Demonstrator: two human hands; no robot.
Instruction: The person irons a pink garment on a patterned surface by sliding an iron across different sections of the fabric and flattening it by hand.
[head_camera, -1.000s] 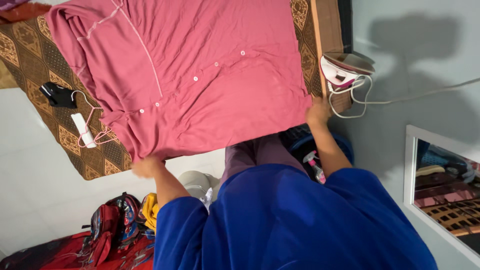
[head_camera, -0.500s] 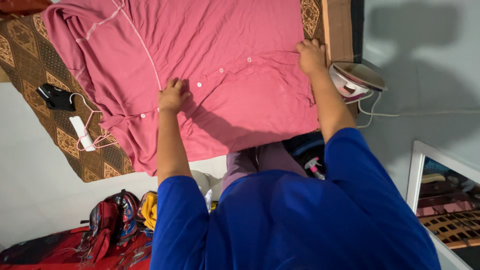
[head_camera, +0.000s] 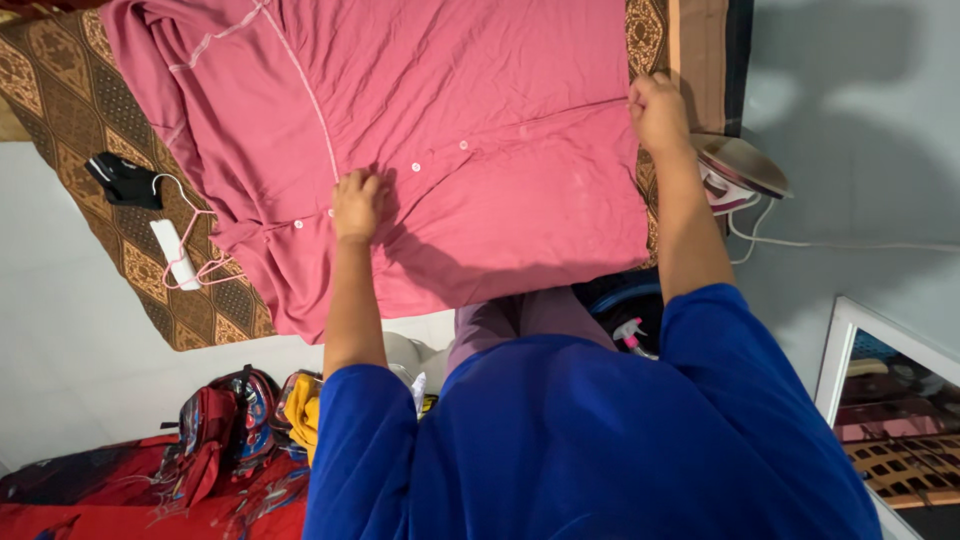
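Pale tiled floor (head_camera: 70, 330) with a brown patterned mat (head_camera: 150, 270) laid over it, a grey wall at right. Item: pink buttoned garment (head_camera: 480, 120), spread flat over the mat, placket with white buttons running across its middle, near hem overhanging the mat's near edge. Left hand (head_camera: 356, 204): arm extended forward, palm down, fingers curled and pressed onto the placket, bunching small creases there; whether cloth is pinched underneath cannot be told. Right hand (head_camera: 658, 110): arm extended along the right side, fist closed on the garment's right edge, pulling a taut crease toward the left hand. Containers: dark blue basin (head_camera: 625, 300) just near the mat's right corner, partly hidden by the blue sleeve, a spray bottle (head_camera: 632, 336) showing in it. Surroundings: iron (head_camera: 735, 172) on the floor just right of the right forearm, its white cord (head_camera: 850, 243) trailing right; pink hanger (head_camera: 190, 245) and black cloth item (head_camera: 125, 180) on the mat at left; red backpack (head_camera: 215, 435) at near left; mirror frame (head_camera: 850, 350) at near right.
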